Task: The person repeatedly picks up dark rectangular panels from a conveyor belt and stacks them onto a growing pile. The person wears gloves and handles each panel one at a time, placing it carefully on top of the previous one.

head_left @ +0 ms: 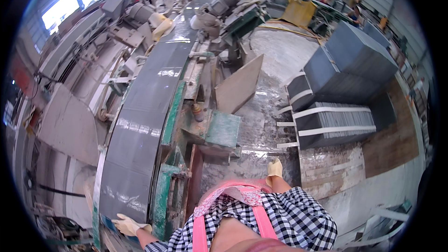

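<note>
My left hand [127, 225], in a cream glove, is at the near end of a long line of wet, dark grey stone slabs [133, 154]. Its fingers are spread, with nothing gripped in them. Whether it touches the last slab's end or the blue edge beside it, I cannot tell. The slabs lie flat on a conveyor line with green metal side parts [173, 112]. My right hand [275, 169], also gloved, hangs away to the right over the wet floor. Its fingers are loosely bent and partly foreshortened, and no object shows in it.
To the right, strapped stacks of thin grey slabs [343, 123] and larger grey blocks [357, 60] stand on a pallet. A loose panel [240, 84] leans beside the machine, near a green metal plate [223, 128]. Motors [224, 2] sit farther along. Other people work far off.
</note>
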`<move>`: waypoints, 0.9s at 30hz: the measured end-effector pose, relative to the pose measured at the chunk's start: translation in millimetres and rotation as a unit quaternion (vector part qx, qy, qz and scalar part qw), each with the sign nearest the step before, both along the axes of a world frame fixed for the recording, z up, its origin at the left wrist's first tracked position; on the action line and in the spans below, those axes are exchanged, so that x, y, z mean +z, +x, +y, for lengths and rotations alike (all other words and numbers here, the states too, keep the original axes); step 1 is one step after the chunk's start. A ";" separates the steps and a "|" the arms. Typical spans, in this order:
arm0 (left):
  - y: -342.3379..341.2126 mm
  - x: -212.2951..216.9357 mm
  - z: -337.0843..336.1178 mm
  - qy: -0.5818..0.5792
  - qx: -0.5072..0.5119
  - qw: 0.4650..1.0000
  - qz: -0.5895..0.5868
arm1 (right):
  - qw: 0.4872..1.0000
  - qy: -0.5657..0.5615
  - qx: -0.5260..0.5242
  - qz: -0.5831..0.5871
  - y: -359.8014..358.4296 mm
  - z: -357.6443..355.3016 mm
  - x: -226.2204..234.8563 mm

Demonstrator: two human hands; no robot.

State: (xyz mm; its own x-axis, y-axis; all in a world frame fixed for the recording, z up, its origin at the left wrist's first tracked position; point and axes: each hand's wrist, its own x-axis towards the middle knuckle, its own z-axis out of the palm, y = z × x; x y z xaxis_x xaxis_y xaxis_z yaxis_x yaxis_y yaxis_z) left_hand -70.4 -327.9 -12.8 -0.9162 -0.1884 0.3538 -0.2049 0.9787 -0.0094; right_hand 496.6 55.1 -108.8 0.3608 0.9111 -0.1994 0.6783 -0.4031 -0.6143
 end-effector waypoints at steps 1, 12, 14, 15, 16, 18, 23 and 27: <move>-3.5 -6.9 -3.1 0.000 -0.006 1.000 0.019 | 1.000 0.005 -0.003 -0.005 1.8 1.3 -8.0; -0.9 -44.4 -23.0 0.009 -0.024 0.995 0.099 | 0.996 0.008 -0.087 0.016 8.5 -4.1 -44.7; -0.6 -42.6 -27.7 0.038 -0.143 0.951 0.271 | 0.996 0.010 -0.089 0.014 9.3 -3.2 -46.4; 3.5 -46.9 -23.9 0.032 -0.134 0.957 0.257 | 0.995 0.009 -0.095 0.014 11.2 -1.5 -47.9; 12.1 -48.6 -26.5 0.022 -0.120 0.962 0.242 | 0.995 0.006 -0.097 0.015 12.5 -0.8 -48.5; 29.7 -52.2 -28.0 0.005 -0.096 0.973 0.211 | 0.995 -0.009 -0.097 0.009 20.0 0.1 -46.2; 68.8 -41.4 -12.9 0.005 -0.101 0.968 0.228 | 0.997 -0.031 -0.070 0.026 38.5 9.6 -22.2; 81.3 -65.8 -40.6 -0.051 -0.119 0.963 0.235 | 0.997 -0.015 -0.072 0.028 41.2 24.6 -24.2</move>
State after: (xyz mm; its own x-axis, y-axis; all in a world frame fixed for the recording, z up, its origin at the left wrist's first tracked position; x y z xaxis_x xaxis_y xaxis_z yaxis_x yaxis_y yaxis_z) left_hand 10.9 -368.4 -78.6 -0.6633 0.0656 0.7454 0.0204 0.9974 -0.0696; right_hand 537.8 79.7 -132.9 0.4743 0.8442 -0.2497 0.5779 -0.5125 -0.6351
